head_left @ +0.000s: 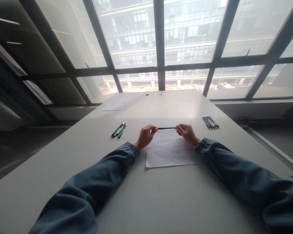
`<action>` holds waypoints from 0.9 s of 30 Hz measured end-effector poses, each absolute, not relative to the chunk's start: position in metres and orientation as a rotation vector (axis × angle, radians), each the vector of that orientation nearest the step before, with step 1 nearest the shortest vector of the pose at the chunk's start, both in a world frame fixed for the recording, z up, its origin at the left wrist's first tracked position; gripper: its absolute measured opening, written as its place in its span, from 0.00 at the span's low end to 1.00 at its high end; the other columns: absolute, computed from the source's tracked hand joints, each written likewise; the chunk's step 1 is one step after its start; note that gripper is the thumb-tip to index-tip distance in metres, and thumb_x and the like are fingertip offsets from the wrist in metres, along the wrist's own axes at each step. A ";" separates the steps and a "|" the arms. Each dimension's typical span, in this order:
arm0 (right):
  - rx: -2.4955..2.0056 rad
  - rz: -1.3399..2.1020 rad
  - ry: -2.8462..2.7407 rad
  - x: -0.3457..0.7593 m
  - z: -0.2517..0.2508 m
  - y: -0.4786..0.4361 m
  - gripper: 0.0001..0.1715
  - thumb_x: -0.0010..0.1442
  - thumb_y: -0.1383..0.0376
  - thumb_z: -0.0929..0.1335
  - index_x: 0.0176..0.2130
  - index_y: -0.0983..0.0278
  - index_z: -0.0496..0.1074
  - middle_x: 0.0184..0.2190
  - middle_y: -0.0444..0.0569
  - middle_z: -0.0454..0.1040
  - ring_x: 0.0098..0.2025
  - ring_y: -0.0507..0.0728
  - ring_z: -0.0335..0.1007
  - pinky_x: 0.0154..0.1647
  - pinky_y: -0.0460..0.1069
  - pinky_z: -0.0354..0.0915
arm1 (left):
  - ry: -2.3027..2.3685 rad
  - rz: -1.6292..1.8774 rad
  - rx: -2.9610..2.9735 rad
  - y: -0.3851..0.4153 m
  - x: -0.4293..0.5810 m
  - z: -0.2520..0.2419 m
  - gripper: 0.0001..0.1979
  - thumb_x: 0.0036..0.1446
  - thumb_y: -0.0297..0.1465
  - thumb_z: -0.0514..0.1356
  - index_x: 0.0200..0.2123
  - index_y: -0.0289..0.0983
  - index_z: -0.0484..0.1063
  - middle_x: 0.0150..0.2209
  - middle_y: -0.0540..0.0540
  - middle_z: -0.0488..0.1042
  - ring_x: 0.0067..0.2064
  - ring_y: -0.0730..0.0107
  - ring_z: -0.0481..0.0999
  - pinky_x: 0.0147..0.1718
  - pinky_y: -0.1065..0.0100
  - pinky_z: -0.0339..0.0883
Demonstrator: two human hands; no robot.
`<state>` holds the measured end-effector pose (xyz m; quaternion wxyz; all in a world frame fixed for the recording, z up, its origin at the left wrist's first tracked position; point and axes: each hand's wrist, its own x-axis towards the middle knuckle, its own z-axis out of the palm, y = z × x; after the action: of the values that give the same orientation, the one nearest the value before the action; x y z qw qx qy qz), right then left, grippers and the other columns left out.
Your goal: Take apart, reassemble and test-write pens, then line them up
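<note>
**One pen held by both ends over a sheet of paper**

Everything here is placed relative to the white sheet of paper (pixel 169 152), which lies flat on the pale table (pixel 161 201).

- **Left of the sheet:** well off to the left and a bit further back is a small bunch of coloured pens (pixel 118 130). They're blue, yellow and green, lying side by side on the table.
- **At the sheet's far edge:** the left hand (pixel 146 136) is curled up, with fingertips pinching the left end of a dark pen (pixel 166 128). The pen sits level, just above the far edge and running along it. The right hand (pixel 187 134) pinches the other end the same way.
- **Right of the sheet:** further right and back is a neat row of black pens (pixel 210 122), well apart from both hands.

Both blue sleeves rest on the table.
</note>
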<state>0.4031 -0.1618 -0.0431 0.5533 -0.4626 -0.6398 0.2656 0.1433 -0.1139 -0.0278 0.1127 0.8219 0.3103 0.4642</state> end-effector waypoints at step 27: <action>-1.064 0.623 -1.509 0.404 -0.056 -0.154 0.26 0.58 0.45 0.71 0.32 0.65 0.77 0.20 0.45 0.71 0.22 0.51 0.63 0.22 0.47 0.60 | 0.960 1.214 2.308 -0.113 0.141 -0.032 0.31 0.69 0.48 0.48 0.18 0.37 0.66 0.17 0.51 0.66 0.21 0.73 0.66 0.27 0.70 0.60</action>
<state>0.4037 -0.1543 -0.0561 0.5616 -0.4517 -0.6408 0.2646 0.1415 -0.1131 -0.0322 0.1803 0.8170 0.3397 0.4296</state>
